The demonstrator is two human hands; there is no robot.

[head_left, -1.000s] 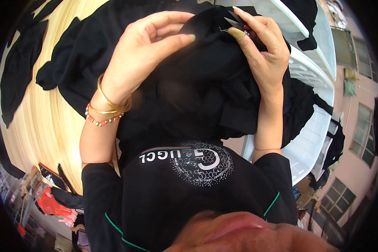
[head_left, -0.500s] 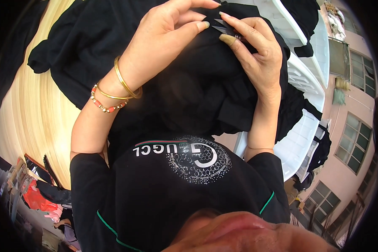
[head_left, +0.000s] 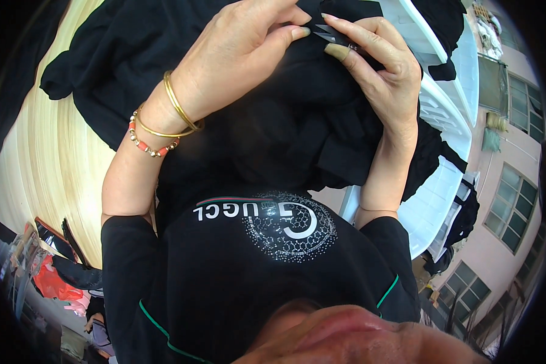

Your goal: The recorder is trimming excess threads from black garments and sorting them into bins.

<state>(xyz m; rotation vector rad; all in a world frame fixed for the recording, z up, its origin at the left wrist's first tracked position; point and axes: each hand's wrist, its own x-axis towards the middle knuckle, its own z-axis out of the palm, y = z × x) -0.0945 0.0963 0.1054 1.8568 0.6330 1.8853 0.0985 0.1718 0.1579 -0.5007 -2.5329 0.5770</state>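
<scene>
A pair of thread snips point(head_left: 328, 34) with short pointed metal blades rests in my right hand point(head_left: 387, 64), its thumb and fingers closed round the handles. The blades are parted and point left, toward my left hand point(head_left: 251, 45). That hand is closed in a pinch at the black garment point(head_left: 248, 142), thumb against curled fingers. Dark cloth lies right behind the fingertips, so the exact bit of fabric or thread between them is hard to make out. The garment spreads in loose folds beneath both hands and down to my body.
Left of the garment is a pale wood-grain tabletop point(head_left: 48, 151). White plastic baskets point(head_left: 445, 109) stand at the right, with black cloth hanging over them. A red plastic bag point(head_left: 54, 280) sits low at the left. A building wall with windows is beyond the baskets.
My left fingers have curled in, bringing thumb and fingertips together. My right hand has shifted slightly right with the snips, and a garment flap above it now shows more.
</scene>
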